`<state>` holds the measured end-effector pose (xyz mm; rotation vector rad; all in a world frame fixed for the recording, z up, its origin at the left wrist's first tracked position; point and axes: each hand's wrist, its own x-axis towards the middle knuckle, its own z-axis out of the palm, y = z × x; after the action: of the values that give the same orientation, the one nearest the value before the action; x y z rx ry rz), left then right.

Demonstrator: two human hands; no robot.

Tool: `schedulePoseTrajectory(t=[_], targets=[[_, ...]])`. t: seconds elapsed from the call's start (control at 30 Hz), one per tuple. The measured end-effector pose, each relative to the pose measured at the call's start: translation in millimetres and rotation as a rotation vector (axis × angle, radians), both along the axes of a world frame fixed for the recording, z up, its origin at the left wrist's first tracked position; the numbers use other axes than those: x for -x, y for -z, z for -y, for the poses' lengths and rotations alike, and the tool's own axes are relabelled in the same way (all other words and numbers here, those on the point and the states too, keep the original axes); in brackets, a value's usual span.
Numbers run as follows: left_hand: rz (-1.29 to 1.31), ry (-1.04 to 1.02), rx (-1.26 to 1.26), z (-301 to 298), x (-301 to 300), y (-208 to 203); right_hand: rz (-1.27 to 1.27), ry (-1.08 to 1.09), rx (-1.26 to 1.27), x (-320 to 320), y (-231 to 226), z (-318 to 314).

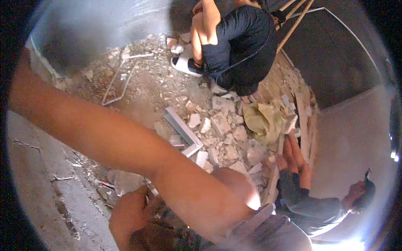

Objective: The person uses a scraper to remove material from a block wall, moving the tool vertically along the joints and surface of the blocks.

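A bare arm (109,138), apparently my own, crosses from a grey sleeve (268,232) at the lower middle to the left edge. Its hand lies beyond the picture, and I cannot tell which arm it is. Below it is a shadowed patch of bare skin (125,213), too dark to make out as a hand or a knee. Neither of my hands shows clearly. Beyond the arm lie a white L-shaped frame piece (183,130) and a heap of broken masonry (222,123). A pale yellow sack (261,121) rests at the heap's right side.
A person in black (247,46) crouches at the far side, wearing white sandals (188,67). Another person's hands (291,157) reach toward the sack from the right. A bent white strip (121,85) lies on rubble. Wooden boards (303,121) run along the right; long sticks (297,21) stand behind.
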<state>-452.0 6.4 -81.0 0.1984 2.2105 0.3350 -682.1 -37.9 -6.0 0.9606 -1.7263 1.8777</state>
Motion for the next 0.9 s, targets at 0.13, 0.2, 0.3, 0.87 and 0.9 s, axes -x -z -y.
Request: schedulePoseTrajectory(t=[0.13, 0.2, 0.3, 0.87, 0.9], targets=[[-0.073, -0.178, -0.174, 17, -6, 4, -0.002, -0.061, -0.005, -17, -10, 28], [-0.142, -0.210, -0.359, 21, -21, -10, -0.050, -0.096, -0.026, -29, -1, 10], [0.008, -0.214, -0.304, 8, -10, -44, 0.215, -0.185, -0.212, -14, 25, -57], [-0.296, -0.434, -0.188, -58, -62, -42, 0.326, -0.529, -0.308, -90, 33, -60], [-0.307, -0.461, -0.194, -61, -66, -44, 0.374, -0.531, -0.288, -94, 30, -61]])
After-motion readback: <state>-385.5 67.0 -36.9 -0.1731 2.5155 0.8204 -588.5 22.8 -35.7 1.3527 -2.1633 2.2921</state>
